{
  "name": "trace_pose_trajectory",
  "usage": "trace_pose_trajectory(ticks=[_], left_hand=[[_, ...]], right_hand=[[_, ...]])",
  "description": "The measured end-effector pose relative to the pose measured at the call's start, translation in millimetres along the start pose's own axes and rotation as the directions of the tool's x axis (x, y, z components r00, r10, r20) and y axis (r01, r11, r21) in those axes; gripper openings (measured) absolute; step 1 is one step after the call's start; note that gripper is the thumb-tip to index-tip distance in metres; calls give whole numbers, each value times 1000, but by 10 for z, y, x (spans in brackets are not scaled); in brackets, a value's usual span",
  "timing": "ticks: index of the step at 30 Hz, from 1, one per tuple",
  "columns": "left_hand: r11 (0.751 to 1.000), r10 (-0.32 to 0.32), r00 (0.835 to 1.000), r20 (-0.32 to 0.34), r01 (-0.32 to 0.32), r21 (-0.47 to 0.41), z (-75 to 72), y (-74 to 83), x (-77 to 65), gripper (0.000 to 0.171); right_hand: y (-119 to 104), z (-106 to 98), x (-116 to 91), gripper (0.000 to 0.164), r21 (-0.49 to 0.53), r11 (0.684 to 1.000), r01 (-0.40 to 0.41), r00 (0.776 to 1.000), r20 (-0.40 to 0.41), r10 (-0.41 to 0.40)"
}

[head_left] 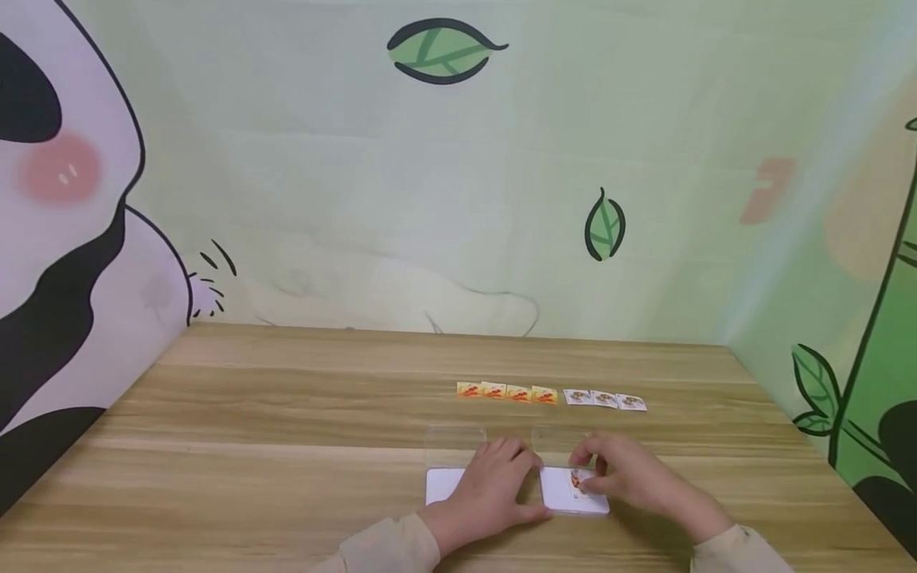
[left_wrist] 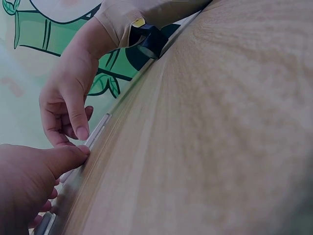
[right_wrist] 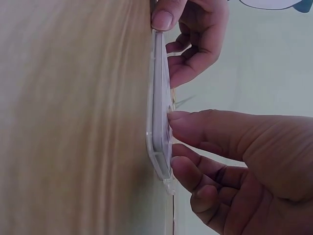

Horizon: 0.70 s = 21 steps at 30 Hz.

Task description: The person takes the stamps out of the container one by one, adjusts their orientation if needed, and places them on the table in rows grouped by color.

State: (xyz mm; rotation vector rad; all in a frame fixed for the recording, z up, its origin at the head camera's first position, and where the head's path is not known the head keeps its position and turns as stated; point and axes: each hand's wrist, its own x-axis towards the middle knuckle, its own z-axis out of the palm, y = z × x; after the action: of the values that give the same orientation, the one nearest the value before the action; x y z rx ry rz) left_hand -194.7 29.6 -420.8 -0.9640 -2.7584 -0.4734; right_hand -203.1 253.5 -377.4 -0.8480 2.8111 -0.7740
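Two clear hinged plastic cases with white inserts lie side by side in the head view. At the right case (head_left: 556, 503), my left hand (head_left: 494, 487) grips the left side, thumb at the near corner and fingertips at the far corner. It partly covers the left case (head_left: 438, 481). My right hand (head_left: 634, 476) holds a small printed picture piece (head_left: 576, 482) against the right case's white insert (right_wrist: 158, 93), thumb over the picture and the other fingers curled. In the left wrist view, the left thumb (left_wrist: 68, 159) lies along the case's edge.
Beyond the cases lie a row of orange picture pieces (head_left: 507, 392) and three white picture pieces (head_left: 604, 399). Transparent lids (head_left: 454, 444) stand open behind the inserts. The wooden tabletop (head_left: 251, 446) meets a printed cloth backdrop (head_left: 344, 199) at the back and sides.
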Motion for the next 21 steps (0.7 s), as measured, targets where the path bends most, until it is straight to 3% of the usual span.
trace_pose_trajectory(ticks=[21], left_hand=[[1000,-1,1000,7,1,-1,-6,-2,-3,50]], right_hand=[[-17,27,-12,17,-22,999,-38,999,-19,38]])
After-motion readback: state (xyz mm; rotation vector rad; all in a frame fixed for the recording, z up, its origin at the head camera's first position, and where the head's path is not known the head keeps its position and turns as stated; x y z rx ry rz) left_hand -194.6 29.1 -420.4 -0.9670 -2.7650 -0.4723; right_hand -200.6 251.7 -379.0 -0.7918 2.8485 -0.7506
